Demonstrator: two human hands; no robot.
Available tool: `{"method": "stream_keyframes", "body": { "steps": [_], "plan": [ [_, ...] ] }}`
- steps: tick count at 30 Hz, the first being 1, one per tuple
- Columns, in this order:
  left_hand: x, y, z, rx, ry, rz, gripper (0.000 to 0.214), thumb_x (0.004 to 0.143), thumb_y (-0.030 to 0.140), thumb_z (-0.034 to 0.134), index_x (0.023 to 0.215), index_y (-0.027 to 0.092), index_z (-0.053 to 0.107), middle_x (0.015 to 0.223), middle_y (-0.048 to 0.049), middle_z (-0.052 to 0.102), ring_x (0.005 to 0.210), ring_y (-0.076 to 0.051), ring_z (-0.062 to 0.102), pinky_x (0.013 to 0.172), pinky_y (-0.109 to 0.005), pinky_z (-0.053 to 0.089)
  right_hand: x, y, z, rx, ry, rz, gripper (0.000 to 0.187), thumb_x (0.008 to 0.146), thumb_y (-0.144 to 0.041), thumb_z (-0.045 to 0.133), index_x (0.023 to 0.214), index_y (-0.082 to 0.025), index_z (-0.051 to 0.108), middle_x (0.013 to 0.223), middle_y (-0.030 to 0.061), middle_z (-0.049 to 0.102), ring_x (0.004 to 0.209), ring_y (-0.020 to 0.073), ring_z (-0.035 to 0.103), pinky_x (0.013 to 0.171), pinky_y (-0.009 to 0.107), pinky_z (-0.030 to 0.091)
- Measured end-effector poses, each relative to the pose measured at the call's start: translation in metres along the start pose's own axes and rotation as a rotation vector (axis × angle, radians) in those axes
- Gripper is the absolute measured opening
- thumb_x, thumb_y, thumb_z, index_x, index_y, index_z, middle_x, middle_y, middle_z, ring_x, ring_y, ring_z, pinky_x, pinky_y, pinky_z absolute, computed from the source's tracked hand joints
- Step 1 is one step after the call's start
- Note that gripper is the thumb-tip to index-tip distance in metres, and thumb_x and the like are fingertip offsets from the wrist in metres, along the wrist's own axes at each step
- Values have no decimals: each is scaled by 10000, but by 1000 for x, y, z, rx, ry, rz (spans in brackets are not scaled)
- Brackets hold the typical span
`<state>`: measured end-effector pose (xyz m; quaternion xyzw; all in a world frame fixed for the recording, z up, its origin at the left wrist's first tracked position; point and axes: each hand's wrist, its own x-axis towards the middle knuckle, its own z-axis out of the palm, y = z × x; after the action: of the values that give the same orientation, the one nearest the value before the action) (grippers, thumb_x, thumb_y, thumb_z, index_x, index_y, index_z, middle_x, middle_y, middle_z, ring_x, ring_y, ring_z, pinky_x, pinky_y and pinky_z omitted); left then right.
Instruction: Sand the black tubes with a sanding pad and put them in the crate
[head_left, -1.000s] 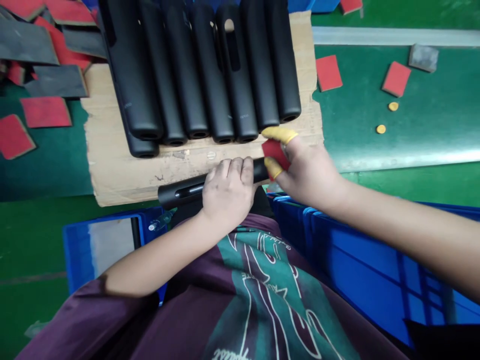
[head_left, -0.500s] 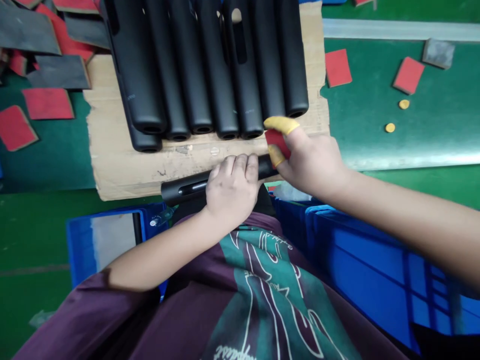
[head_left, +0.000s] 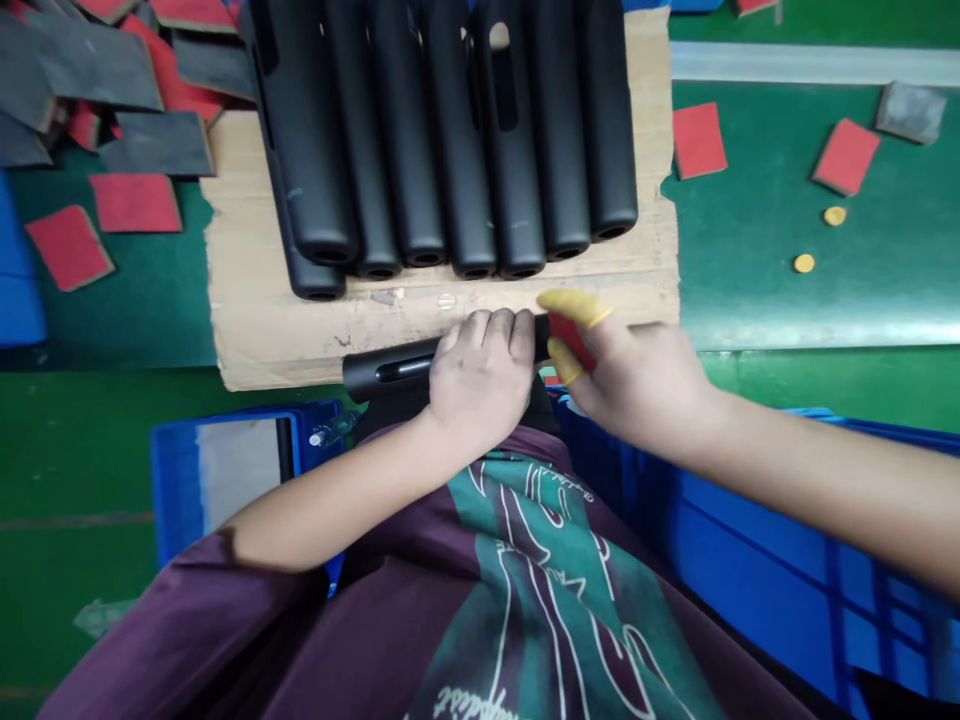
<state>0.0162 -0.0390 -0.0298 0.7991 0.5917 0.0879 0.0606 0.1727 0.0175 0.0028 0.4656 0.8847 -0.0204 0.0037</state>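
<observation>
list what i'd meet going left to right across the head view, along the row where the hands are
black slotted tube → left hand, gripping that tube → red pad, pinched by yellow-capped fingers → right hand → yellow disc on the green work surface

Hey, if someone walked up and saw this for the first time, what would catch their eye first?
Most likely the row of black tubes lying side by side on the cardboard sheet at top centre. Just below, the left hand grips a single black tube while the right hand, in yellow fingertip covers, holds a red pad at its end. More red squares dot the green table.
</observation>
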Motion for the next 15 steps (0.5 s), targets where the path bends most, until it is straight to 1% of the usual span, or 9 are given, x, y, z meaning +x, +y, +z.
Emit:
{"method": "stream_keyframes", "body": {
  "steps": [2,6,9,11,14,15],
  "plan": [
    [0,0,1,10,15,6,408,938,267,511,1288,74,591,1122,-184,700,981,-313,635,810,-433,505,0,-2,-1,-9,-14,6,496,931,-305,358,1302,-95,612,596,75,680,491,212,603,463,291,359],
    [0,0,1,18,31,21,417,948,288,503,1290,62,584,1115,-186,700,996,-320,628,813,-440,506,4,-4,-3,-29,-62,142,544,928,-329,367,1381,-87,547,640,89,698,490,226,595,470,306,358],
    [1,0,-1,2,-4,3,387,941,256,503,1276,86,596,1114,-181,701,983,-310,633,808,-428,507,4,-7,-6,-26,-136,80,526,920,-308,370,1350,-83,574,648,93,707,518,222,615,467,298,349],
    [0,-1,-1,-3,-10,-4,390,941,255,502,1285,95,593,1128,-181,699,994,-309,633,824,-428,506,5,-9,-8,-57,-165,77,510,928,-307,378,1342,-91,584,653,97,709,547,224,636,474,293,352],
    [0,-1,-1,-2,11,6,419,947,274,502,1313,82,573,1155,-194,691,1032,-324,622,850,-449,504,5,-7,-7,-91,-133,152,529,939,-321,387,1389,-93,546,645,98,697,545,240,640,488,306,382],
    [0,-1,0,0,14,11,422,945,271,504,1314,79,571,1152,-195,691,1032,-327,620,849,-452,505,4,-6,-5,-83,-109,142,534,938,-318,383,1394,-90,540,629,92,687,526,238,629,485,308,386]
  ]
}}
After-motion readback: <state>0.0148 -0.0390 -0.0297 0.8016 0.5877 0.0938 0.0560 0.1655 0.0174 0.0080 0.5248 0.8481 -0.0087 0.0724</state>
